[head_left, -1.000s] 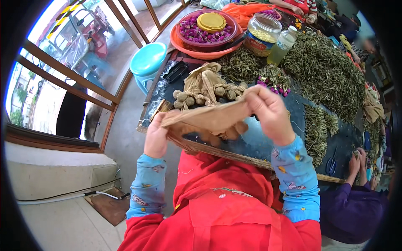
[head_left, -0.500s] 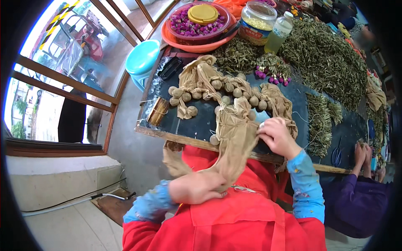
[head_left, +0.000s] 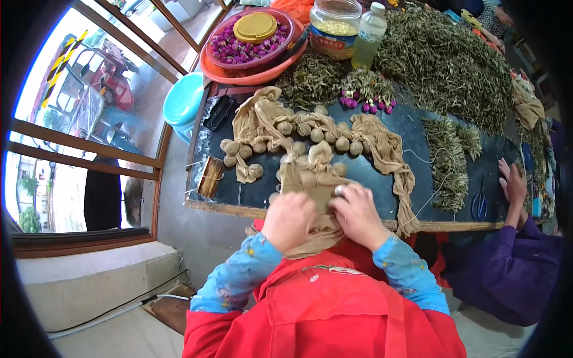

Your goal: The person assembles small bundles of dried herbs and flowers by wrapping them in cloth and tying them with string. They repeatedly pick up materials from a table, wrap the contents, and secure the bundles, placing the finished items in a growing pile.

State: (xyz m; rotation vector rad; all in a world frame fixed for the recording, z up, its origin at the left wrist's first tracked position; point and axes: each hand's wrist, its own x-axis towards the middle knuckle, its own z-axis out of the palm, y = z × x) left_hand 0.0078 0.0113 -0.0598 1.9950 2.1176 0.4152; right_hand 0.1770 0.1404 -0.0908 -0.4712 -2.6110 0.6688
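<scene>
A tan, stretchy stocking-like cloth [head_left: 318, 194] lies over the front table edge, with round brown balls bulging in it. My left hand [head_left: 289, 221] is closed on the cloth's left side, my right hand [head_left: 359, 216] on its right side, with the fabric spread between them. A ring shows on the right hand. Behind, more tan stocking [head_left: 260, 122] winds across the dark tabletop. Round brown balls [head_left: 342, 144] cluster along it, and one empty-looking length [head_left: 385, 143] hangs over the edge at the right. My left fingertips are hidden.
A tied stick bundle [head_left: 210, 177] lies at the left table corner. Farther back are a red basin [head_left: 289, 56] of purple buds, a clear jar [head_left: 337, 30], a bottle [head_left: 369, 39] and heaped dried herbs [head_left: 441, 59]. Blue scissors [head_left: 479, 206] lie right, near a co-worker's hands [head_left: 513, 188].
My left hand has come up and right from my lap to the table edge, bringing the cloth with it. Both hands now sit close together. The co-worker's hands have risen.
</scene>
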